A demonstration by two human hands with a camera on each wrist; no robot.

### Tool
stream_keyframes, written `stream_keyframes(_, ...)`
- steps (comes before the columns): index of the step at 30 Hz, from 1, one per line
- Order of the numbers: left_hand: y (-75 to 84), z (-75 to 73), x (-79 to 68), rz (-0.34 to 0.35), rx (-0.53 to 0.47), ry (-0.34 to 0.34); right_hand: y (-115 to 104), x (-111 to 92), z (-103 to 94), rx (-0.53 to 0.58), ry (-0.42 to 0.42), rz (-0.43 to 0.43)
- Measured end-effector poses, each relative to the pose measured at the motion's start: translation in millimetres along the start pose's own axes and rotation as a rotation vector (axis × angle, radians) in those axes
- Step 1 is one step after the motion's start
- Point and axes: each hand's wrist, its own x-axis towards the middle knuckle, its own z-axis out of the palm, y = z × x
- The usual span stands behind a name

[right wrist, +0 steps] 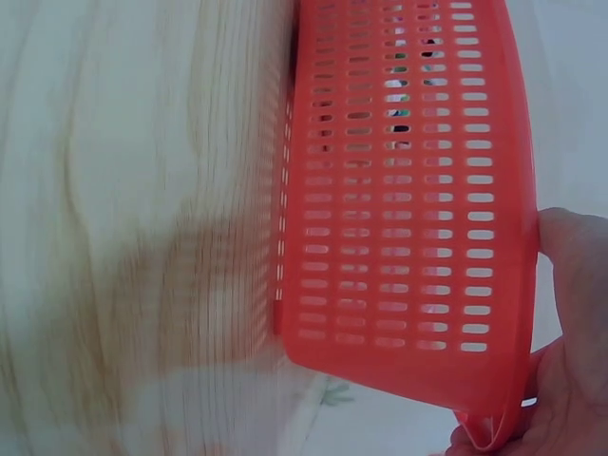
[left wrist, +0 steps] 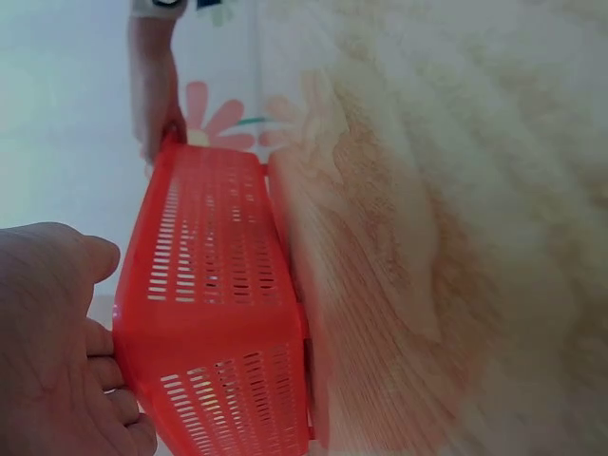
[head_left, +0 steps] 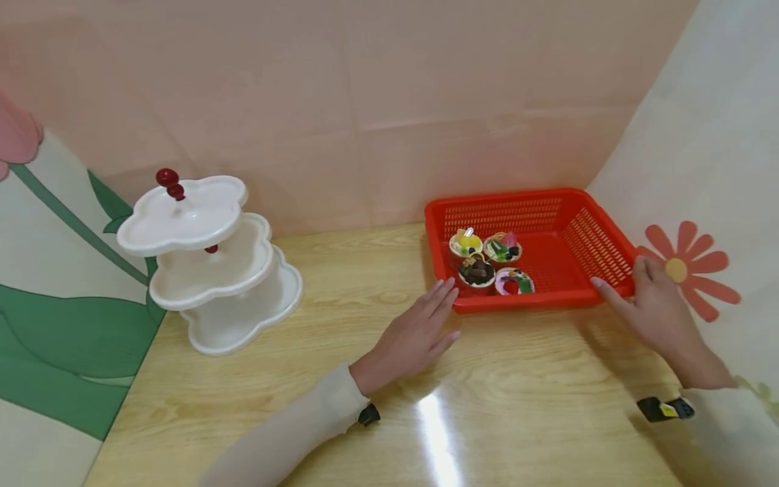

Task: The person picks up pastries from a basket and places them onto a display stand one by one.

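Note:
A red plastic basket (head_left: pixel 535 302) with slotted walls sits at the back right of the wooden table. Small toy cupcakes, or tarts, are grouped in its left part: one topped with yellow (head_left: pixel 467 243), one dark brown (head_left: pixel 477 272), one with green and pink (head_left: pixel 504 249), one pink-rimmed (head_left: pixel 514 281). At the basket's front left corner my left hand (head_left: pixel 409 338) touches the rim, its fingers extended and thumb apart. My right hand (head_left: pixel 662 314) grips the front right corner, thumb over the rim and fingers beneath it, as the right wrist view (right wrist: pixel 575 351) shows.
On the left stands a white three-tier stand (head_left: pixel 209 270) with scalloped trays and a red knob (head_left: pixel 167 178). A pink wall covering (head_left: pixel 353 135) rises behind the table (head_left: pixel 341 284). To the right, close to the basket, is a white wall with a printed red flower (head_left: pixel 690 270).

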Motion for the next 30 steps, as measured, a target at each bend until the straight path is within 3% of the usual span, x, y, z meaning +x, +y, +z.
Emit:
stream_keyframes(7, 1.9, 3.1, 1.0, 0.021, -0.029, 0.041, 4, -2, -4.1, 0.006, -0.01, 0.014)
stream_keyframes(15, 2.2, 5.4, -10.2, -0.017, -0.048, 0.051, -7, -9, -4.3, 0.029, -0.027, -0.001)
stream_keyframes(30, 0.7, 2.6, -8.5, -0.082, -0.174, 0.066, -12, -8, -14.7, -0.026, -0.005, -0.004)
